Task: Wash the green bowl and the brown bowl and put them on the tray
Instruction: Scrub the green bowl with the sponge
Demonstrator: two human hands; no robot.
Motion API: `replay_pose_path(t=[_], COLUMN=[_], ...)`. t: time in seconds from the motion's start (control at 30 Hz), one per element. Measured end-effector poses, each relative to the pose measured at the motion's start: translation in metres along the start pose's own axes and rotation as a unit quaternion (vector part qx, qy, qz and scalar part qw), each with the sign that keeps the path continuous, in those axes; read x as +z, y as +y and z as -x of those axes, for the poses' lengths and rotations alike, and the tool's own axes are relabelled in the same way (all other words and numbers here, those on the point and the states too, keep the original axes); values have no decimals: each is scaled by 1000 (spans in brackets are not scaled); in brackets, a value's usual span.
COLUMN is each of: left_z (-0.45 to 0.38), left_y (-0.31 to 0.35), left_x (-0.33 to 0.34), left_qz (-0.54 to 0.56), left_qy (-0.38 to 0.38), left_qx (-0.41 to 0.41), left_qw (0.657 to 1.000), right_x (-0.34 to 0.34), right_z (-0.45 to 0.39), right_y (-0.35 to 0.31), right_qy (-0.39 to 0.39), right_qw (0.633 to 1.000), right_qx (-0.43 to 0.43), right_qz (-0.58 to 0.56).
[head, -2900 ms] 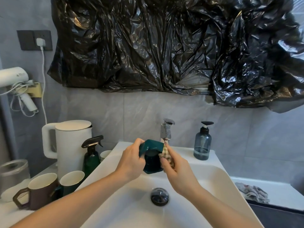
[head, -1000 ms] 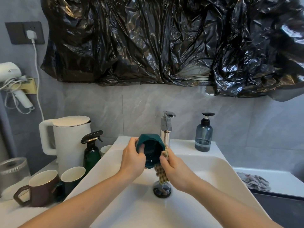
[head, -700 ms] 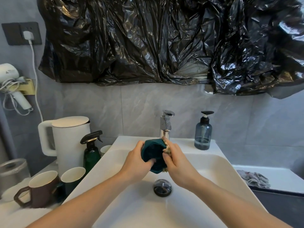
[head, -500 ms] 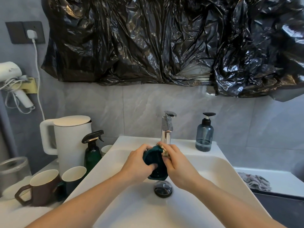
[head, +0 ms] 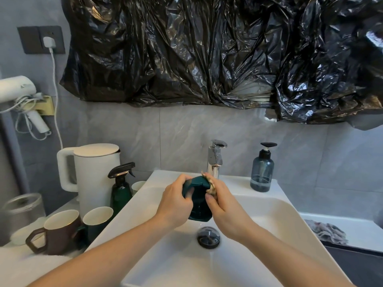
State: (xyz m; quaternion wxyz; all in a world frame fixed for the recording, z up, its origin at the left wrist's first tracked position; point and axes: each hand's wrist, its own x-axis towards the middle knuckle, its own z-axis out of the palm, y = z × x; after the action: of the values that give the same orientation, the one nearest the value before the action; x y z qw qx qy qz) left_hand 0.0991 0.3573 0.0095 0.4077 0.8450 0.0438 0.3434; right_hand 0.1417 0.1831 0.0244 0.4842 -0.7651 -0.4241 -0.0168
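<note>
Scrubbing the green bowl over the sink
The left hand (head: 175, 204) is gripping the green bowl (head: 198, 198) above the sink (head: 269, 214) drain, while the right hand (head: 226, 208) is pressing a sponge (head: 209, 184) against its rim

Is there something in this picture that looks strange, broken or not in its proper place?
Crumpled black plastic sheeting hangs over the wall above the sink, which is odd there. A crumpled grey cloth lies on the ledge to the right. Nothing looks spilled or broken; the hands wash the green cup normally.
</note>
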Motion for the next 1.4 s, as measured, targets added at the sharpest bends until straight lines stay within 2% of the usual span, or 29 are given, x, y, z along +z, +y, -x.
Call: replay_pose_path(t=[0.07, 0.23, 0.3, 0.37, 0.47, 0.63, 0.8, 0.87, 1.03, 1.1, 1.3, 1.4], left_z=[-1, -3, -2, 0, 1, -2, 2, 1, 0, 0, -5, -6], left_y=[2, 5, 6, 4, 3, 2, 4, 3, -1, -2, 2, 2], left_x=[0, -2, -1, 1, 3, -1, 5, 7, 7, 5, 4, 4], left_qz=[-3, 33, 36, 27, 19, 43, 82, 65, 18, 6, 71, 75], left_qy=[11, 65, 56, 42, 37, 67, -4, -49, -115, -110, -35, -47], left_qx=[1, -32, -28, -13, -8, -35, -51, -67, -98, -103, -173, -167], left_qw=[1000, 997, 997, 999, 999, 996, 995, 994, 988, 988, 982, 982], right_x=[-2, 0, 3, 4, 1, 0, 1, -3, -3, -2, -3, -2], right_z=[0, 1, 2, 1, -1, 0, -4, -6, -4, -5, -6, -4], right_y=[5, 2, -2, -3, 3, 2, 3, 7, 10, 11, 12, 6], right_qy=[-1, -22, -6, 9, 9, -18, 41, 62, 16, 9, 3, 15], right_qw=[1000, 996, 997, 999, 1000, 998, 998, 997, 995, 994, 999, 999], right_qx=[-2, 62, 35, 14, 11, 30, 42, 50, 23, 7, 37, 23], right_qz=[-8, -54, -73, -44, -15, -50, 2, 20, 98, 109, 14, 34])
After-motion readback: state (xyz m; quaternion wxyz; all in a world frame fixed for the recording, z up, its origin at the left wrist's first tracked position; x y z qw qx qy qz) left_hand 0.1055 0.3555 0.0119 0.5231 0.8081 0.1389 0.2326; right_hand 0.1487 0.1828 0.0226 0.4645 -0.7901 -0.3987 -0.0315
